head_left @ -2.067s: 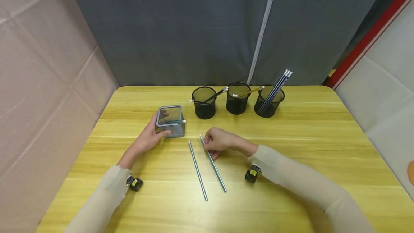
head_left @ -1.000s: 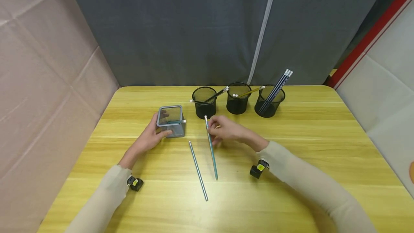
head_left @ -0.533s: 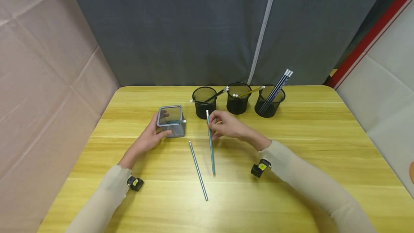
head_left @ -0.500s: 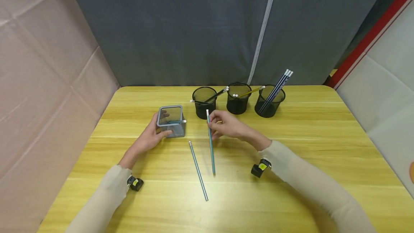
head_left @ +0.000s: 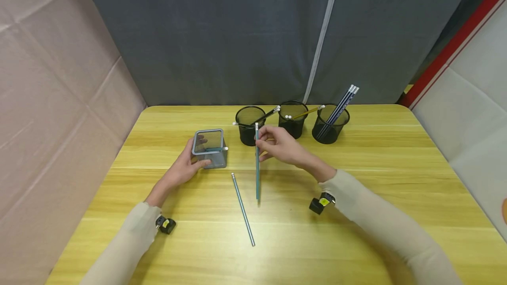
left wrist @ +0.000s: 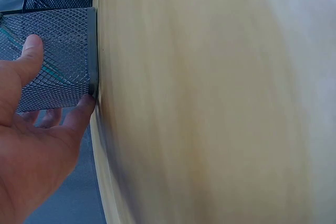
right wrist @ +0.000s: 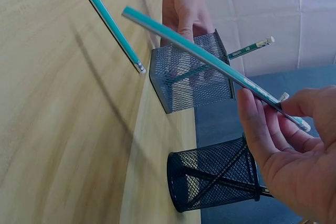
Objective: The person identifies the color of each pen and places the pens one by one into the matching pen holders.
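Observation:
My left hand (head_left: 183, 169) holds a square grey mesh pencil cup (head_left: 215, 159), thumb on the near side and the other fingers around the far side. One green pencil (right wrist: 251, 50) leans inside that cup, its white eraser sticking out past the rim. To the right, my right hand (head_left: 284, 146) pinches another green pencil (head_left: 257, 173) near its eraser end. In the right wrist view this held pencil (right wrist: 194, 51) is raised off the table, eraser end up, and crosses in front of the grey cup. A further green pencil (head_left: 243, 209) lies on the table between the hands.
Three round black mesh cups stand along the back: the left one (head_left: 246, 136) with dark pencils, the middle one (head_left: 289, 131) with yellowish pencils, the right one (head_left: 325, 134) with dark blue striped pencils. A grey partition (head_left: 222, 38) rises behind the wooden table (head_left: 356, 179).
My right hand has lifted the green pencil off the table and moved it away from me, turning it more upright. The left hand and the grey cup have stayed put.

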Demonstrator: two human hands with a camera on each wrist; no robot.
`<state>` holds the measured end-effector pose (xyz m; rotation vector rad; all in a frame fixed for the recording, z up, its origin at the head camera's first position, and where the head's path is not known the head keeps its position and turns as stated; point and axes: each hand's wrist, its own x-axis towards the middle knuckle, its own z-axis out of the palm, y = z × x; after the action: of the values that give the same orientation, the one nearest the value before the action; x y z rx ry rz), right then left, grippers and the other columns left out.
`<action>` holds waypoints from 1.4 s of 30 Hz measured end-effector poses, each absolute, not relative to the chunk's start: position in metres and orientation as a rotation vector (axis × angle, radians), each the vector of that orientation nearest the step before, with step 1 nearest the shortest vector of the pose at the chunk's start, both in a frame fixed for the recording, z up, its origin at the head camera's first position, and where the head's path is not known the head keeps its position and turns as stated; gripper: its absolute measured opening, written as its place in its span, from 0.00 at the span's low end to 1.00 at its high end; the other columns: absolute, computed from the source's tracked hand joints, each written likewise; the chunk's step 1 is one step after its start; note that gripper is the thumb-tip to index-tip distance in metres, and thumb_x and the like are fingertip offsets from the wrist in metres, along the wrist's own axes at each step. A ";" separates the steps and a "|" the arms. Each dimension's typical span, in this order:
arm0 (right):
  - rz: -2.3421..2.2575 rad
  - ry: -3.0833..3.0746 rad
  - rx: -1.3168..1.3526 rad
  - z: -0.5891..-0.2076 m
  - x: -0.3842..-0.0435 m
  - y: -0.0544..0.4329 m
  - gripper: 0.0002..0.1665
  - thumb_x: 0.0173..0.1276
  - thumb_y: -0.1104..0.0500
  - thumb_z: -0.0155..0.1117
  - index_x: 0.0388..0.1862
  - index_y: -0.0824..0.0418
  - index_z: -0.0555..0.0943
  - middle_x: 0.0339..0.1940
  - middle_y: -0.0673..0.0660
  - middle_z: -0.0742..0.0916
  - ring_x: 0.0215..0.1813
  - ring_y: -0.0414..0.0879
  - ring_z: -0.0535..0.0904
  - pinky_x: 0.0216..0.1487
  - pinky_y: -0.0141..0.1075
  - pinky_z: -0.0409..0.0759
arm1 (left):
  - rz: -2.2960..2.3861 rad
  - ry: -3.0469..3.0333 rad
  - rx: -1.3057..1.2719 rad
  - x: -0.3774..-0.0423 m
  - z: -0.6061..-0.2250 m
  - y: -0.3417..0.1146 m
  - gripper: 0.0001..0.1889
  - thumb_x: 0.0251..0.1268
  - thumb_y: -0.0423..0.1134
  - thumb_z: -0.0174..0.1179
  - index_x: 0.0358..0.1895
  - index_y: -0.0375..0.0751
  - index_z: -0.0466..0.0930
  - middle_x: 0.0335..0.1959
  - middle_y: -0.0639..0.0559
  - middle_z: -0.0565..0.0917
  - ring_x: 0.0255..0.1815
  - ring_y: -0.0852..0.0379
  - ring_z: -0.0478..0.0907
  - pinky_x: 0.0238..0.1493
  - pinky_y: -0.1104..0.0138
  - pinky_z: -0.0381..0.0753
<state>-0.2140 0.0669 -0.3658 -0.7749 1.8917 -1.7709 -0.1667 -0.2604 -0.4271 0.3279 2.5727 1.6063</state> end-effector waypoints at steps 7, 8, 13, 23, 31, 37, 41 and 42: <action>-1.841 1.916 -0.808 -0.362 -0.216 0.070 0.06 0.77 0.72 0.56 0.51 0.72 0.74 0.43 0.69 0.80 0.41 0.59 0.84 0.46 0.62 0.84 | 1.609 2.570 0.321 -0.166 -0.426 -0.260 0.42 0.72 0.28 0.61 0.81 0.39 0.43 0.77 0.32 0.57 0.76 0.34 0.55 0.72 0.46 0.62; -1.849 1.920 -0.818 -0.361 -0.216 0.070 0.07 0.77 0.72 0.56 0.51 0.72 0.74 0.43 0.69 0.80 0.41 0.59 0.84 0.45 0.61 0.84 | 1.611 2.571 0.322 -0.166 -0.426 -0.260 0.42 0.72 0.27 0.61 0.81 0.39 0.43 0.77 0.32 0.57 0.76 0.33 0.55 0.72 0.46 0.62; -1.887 1.946 -0.876 -0.361 -0.218 0.071 0.06 0.77 0.72 0.56 0.50 0.73 0.73 0.45 0.72 0.79 0.41 0.60 0.84 0.43 0.57 0.86 | 1.614 2.577 0.334 -0.166 -0.426 -0.261 0.42 0.72 0.27 0.61 0.80 0.37 0.43 0.76 0.31 0.57 0.76 0.32 0.56 0.72 0.45 0.61; -2.015 2.001 -1.018 -0.358 -0.222 0.069 0.08 0.77 0.74 0.55 0.52 0.73 0.73 0.45 0.67 0.80 0.41 0.60 0.85 0.41 0.51 0.88 | 1.599 2.582 0.327 -0.166 -0.427 -0.261 0.41 0.73 0.27 0.60 0.80 0.37 0.44 0.77 0.31 0.57 0.76 0.33 0.55 0.73 0.45 0.59; -2.074 2.034 -1.088 -0.355 -0.224 0.064 0.08 0.77 0.73 0.56 0.52 0.74 0.73 0.44 0.68 0.80 0.40 0.61 0.85 0.40 0.51 0.88 | 1.589 2.593 0.323 -0.166 -0.427 -0.262 0.41 0.73 0.28 0.60 0.80 0.39 0.44 0.76 0.31 0.58 0.76 0.33 0.55 0.73 0.45 0.59; -2.111 2.064 -1.120 -0.352 -0.224 0.058 0.09 0.77 0.72 0.56 0.52 0.76 0.72 0.43 0.68 0.79 0.41 0.60 0.84 0.39 0.49 0.88 | 1.598 2.588 0.337 -0.166 -0.427 -0.262 0.41 0.73 0.28 0.60 0.80 0.38 0.44 0.76 0.31 0.58 0.76 0.32 0.55 0.73 0.45 0.60; -2.117 2.074 -1.124 -0.348 -0.224 0.055 0.08 0.77 0.71 0.57 0.51 0.72 0.73 0.43 0.68 0.79 0.42 0.59 0.84 0.40 0.49 0.88 | 1.612 2.580 0.353 -0.166 -0.428 -0.261 0.41 0.73 0.27 0.60 0.80 0.37 0.44 0.76 0.30 0.57 0.76 0.31 0.55 0.72 0.44 0.60; -2.116 2.081 -1.130 -0.347 -0.224 0.054 0.08 0.77 0.71 0.57 0.51 0.71 0.73 0.43 0.67 0.79 0.43 0.58 0.84 0.40 0.49 0.88 | 1.615 2.579 0.352 -0.166 -0.428 -0.261 0.41 0.73 0.27 0.60 0.80 0.37 0.44 0.76 0.30 0.57 0.76 0.31 0.55 0.72 0.44 0.60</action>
<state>-0.2239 0.0541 -0.3474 -1.1305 2.0807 -2.1159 -0.1663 -0.2609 -0.4280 0.3519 2.5790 1.6151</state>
